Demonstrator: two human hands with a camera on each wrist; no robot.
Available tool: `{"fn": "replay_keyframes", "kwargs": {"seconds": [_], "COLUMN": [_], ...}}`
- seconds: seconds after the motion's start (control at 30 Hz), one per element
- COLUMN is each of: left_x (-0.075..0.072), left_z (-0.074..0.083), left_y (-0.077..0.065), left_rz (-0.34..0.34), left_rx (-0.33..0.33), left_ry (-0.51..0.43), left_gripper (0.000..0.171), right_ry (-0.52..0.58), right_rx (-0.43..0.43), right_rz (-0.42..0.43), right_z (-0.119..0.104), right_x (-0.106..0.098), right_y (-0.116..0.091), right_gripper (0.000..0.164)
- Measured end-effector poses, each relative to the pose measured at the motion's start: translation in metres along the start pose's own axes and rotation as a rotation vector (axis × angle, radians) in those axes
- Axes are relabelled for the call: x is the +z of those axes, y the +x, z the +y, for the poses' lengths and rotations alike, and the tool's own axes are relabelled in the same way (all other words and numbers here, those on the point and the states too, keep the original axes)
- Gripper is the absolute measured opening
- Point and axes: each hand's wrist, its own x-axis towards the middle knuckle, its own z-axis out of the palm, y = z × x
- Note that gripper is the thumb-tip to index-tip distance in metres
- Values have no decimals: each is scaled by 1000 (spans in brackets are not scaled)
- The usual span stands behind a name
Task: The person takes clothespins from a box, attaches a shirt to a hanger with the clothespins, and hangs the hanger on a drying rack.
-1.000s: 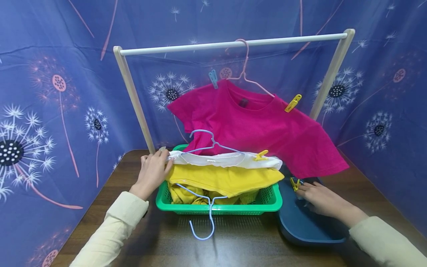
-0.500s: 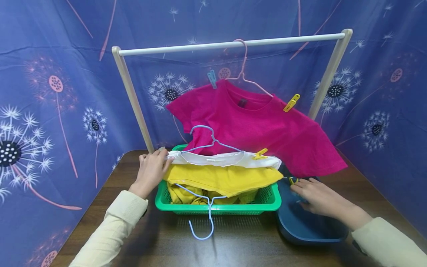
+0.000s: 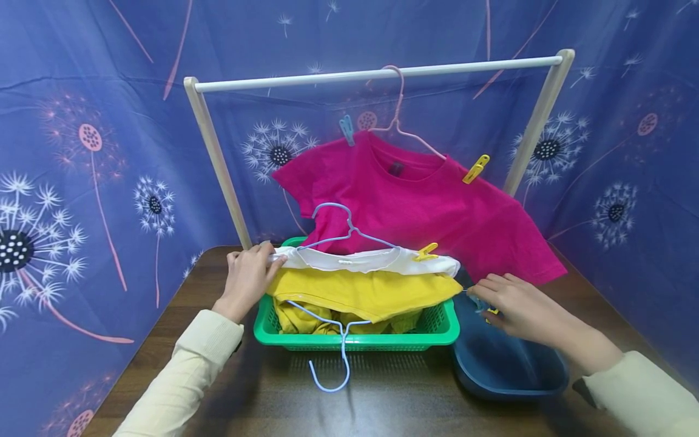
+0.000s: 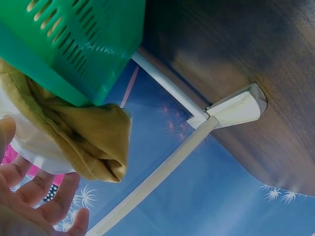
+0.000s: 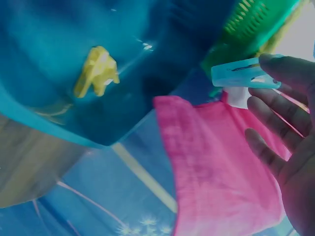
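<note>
My left hand point(image 3: 248, 279) pinches the left shoulder end of a white shirt point(image 3: 349, 262); in the left wrist view the thumb point(image 4: 6, 130) lies over the white cloth, fingers behind. A blue hanger point(image 3: 349, 230) stands up from its neckline, and a yellow clothespin point(image 3: 426, 252) clips its right shoulder. Yellow clothing point(image 3: 366, 291) lies directly below the white part, over a green basket point(image 3: 357, 342). My right hand point(image 3: 519, 309) pinches a light blue clothespin point(image 5: 241, 73) between thumb and fingers, above the tray's left side and close to the yellow cloth's right corner.
A dark blue tray point(image 3: 508, 391) right of the basket holds a yellow clothespin point(image 5: 97, 72). A magenta T-shirt point(image 3: 426, 194) hangs from the rack point(image 3: 306, 79) on a pink hanger point(image 3: 399, 103), clipped at both shoulders. Another blue hanger point(image 3: 345, 358) sticks out over the basket's front.
My right hand has come up out of the tray and moved left, toward the shirt, with the light blue clothespin now showing in its fingers. The left hand has kept its hold.
</note>
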Motion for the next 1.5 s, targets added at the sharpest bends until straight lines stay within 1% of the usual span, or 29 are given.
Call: {"fn": "replay_keyframes", "kwargs": {"seconds": [0.03,0.1,0.13,0.33,0.4,0.5,0.57,0.67,0.73,0.77,0.83,1.0,1.2,1.27,1.4,1.5], "left_x": [0,0,0,-2,-3,-3,-4,-3,-3,-3,-3,-2,-2,-2,-4,-5], "left_z": [0,0,0,0,0,0,0,0,0,0,-1,-3,-5,-5,-7,-8], "left_y": [0,1,1,2,3,3,3,4,3,3,3,2,1,0,0,0], "left_rz": [-2,-6,-8,-24,-29,-34,-36,-31,-23,-18,-8,-3,0,1,1,2], "left_rx": [-5,-9,-13,-32,-38,-42,-43,-40,-35,-31,-19,-3,6,4,-3,-10], "left_ry": [1,5,4,-10,-22,-45,-56,-64,-67,-67,-66,-76,-100,-108,-114,-116], "left_gripper": [30,31,31,32,32,30,29,27,26,24,21,14,9,8,7,8], "right_ry": [12,29,35,48,55,63,62,56,56,58,64,70,58,44,8,-3], "right_rx": [-2,-2,0,2,-1,1,-3,-13,-32,-37,-47,-40,-32,-45,-85,-97], "right_rz": [9,24,29,45,53,50,41,43,58,66,82,70,54,59,76,83], "right_z": [0,-1,-2,-9,-11,-15,-17,-21,-24,-26,-29,-37,-45,-47,-53,-56], "right_x": [-2,-6,-8,-15,-16,-16,-15,-13,-12,-11,-10,-8,-8,-8,-7,-6], "right_y": [2,8,11,32,38,47,53,62,68,70,75,89,108,115,129,140], "right_gripper": [44,59,63,66,66,53,49,56,55,60,58,53,61,60,53,49]}}
